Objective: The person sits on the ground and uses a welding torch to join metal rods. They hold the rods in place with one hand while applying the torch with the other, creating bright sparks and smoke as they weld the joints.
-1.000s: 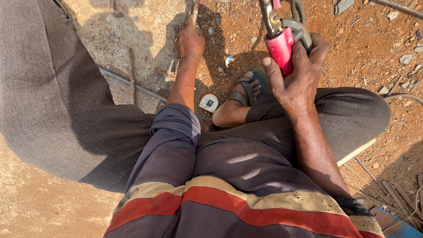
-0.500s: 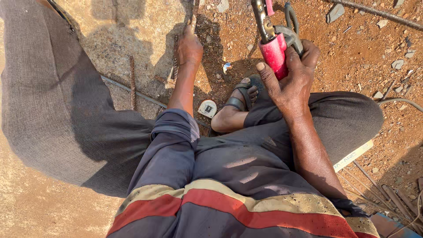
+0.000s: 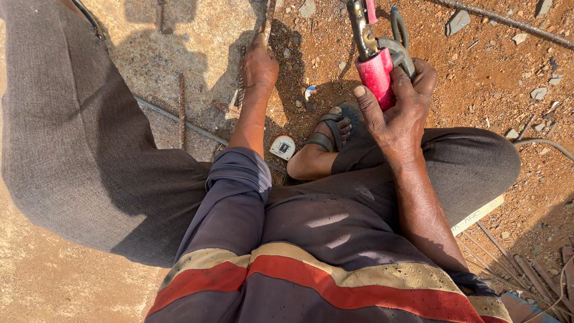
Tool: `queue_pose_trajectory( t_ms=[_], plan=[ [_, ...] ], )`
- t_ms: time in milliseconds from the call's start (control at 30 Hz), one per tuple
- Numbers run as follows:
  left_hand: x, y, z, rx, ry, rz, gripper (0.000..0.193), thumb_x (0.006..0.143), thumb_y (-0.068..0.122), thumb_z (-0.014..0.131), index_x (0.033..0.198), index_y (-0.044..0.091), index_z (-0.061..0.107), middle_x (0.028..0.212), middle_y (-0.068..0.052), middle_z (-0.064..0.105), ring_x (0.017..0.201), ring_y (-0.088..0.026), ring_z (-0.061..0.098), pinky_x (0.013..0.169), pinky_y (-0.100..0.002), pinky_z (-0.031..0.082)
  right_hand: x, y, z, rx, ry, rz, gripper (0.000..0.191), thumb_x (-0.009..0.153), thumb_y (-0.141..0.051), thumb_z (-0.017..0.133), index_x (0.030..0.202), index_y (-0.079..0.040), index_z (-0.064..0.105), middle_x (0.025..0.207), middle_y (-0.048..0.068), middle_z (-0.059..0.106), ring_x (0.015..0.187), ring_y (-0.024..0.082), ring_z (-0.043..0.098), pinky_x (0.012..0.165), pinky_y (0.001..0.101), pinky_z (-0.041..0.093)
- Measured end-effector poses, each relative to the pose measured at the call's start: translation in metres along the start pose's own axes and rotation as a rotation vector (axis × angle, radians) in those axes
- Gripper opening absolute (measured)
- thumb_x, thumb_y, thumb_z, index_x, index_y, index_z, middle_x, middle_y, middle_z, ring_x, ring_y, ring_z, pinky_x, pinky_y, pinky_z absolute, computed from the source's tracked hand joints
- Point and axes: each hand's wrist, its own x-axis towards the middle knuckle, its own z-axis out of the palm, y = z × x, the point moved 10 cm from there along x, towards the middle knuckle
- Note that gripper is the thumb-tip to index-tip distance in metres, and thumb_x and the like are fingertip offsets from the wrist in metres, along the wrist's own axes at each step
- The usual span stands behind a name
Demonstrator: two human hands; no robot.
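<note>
Red-handled welding electrode holder (image 3: 375, 63) sits in the right hand (image 3: 397, 110), fingers wrapped tight around the red grip, thumb up along its near side. Long axis runs near-vertical in the head view, metal jaw end pointing away from the person toward the top edge, slightly left. Cable loop (image 3: 399, 36) just beside the holder, right of it. Left hand (image 3: 259, 66) is well apart to the left, closed down on a thin steel rod (image 3: 263, 27) lying on the concrete slab (image 3: 179, 54); rod runs up and away. Sandalled foot (image 3: 332, 131) between the two hands, small tape measure (image 3: 282, 147) just beside it on red dirt.
</note>
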Motion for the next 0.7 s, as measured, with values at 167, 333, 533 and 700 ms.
queue_pose_trajectory(
  t_ms=[167, 333, 533, 700],
  plan=[
    [-0.001, 0.001, 0.001, 0.037, -0.053, -0.027, 0.052, 0.103, 0.014, 0.059, 0.150, 0.002, 0.043, 0.144, -0.021, 0.056, 0.131, -0.033, 0.060, 0.110, -0.047, 0.049, 0.004, 0.082, 0.005, 0.568, 0.118, 0.550, 0.063, 0.094, -0.045, 0.083, 0.127, 0.006, 0.063, 0.119, 0.028, 0.050, 0.098, 0.036, 0.054, 0.082, 0.0496, 0.052],
    [-0.001, 0.004, 0.000, 0.029, -0.062, -0.052, 0.057, 0.098, 0.012, 0.060, 0.151, 0.004, 0.040, 0.146, -0.021, 0.053, 0.129, -0.032, 0.059, 0.107, -0.047, 0.049, 0.006, 0.094, 0.005, 0.654, 0.114, 0.691, 0.060, 0.098, -0.048, 0.076, 0.125, 0.001, 0.059, 0.111, 0.024, 0.059, 0.089, 0.030, 0.066, 0.074, 0.0455, 0.061],
    [0.000, -0.008, 0.006, -0.086, -0.171, -0.202, 0.056, 0.101, 0.002, 0.049, 0.155, 0.007, 0.040, 0.144, -0.018, 0.058, 0.126, -0.028, 0.065, 0.106, -0.042, 0.056, -0.009, 0.000, 0.027, 0.007, -0.225, 0.271, 0.057, 0.103, -0.046, 0.057, 0.137, -0.001, 0.052, 0.116, 0.016, 0.063, 0.102, 0.033, 0.068, 0.087, 0.0474, 0.055],
    [0.000, -0.007, 0.006, -0.089, -0.169, -0.183, 0.049, 0.103, 0.008, 0.048, 0.151, 0.006, 0.043, 0.144, -0.016, 0.058, 0.127, -0.030, 0.061, 0.109, -0.049, 0.047, 0.015, -0.050, -0.018, -0.187, 0.137, -0.188, 0.067, 0.083, -0.040, 0.081, 0.120, 0.012, 0.061, 0.109, 0.032, 0.058, 0.098, 0.042, 0.067, 0.084, 0.0400, 0.063]
  ],
)
